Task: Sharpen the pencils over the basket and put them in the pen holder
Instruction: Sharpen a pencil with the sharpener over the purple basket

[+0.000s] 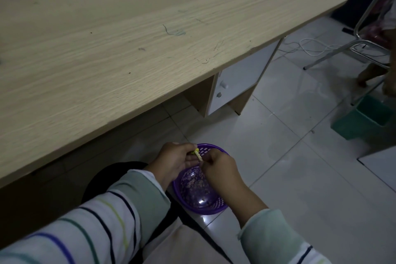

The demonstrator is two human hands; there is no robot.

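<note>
A purple plastic basket sits on the white tiled floor below my hands, with shavings on its bottom. My left hand grips a small yellow-green object, which looks like a sharpener, above the basket's far rim. A short pale pencil sticks out of it toward my right hand, whose fingers pinch the pencil's other end. Most of the pencil is hidden by my fingers. No pen holder is in view.
A long light-wood desk fills the upper left, with a white cabinet door under it. A green bin, a metal chair frame, white cables and another person's foot lie to the right.
</note>
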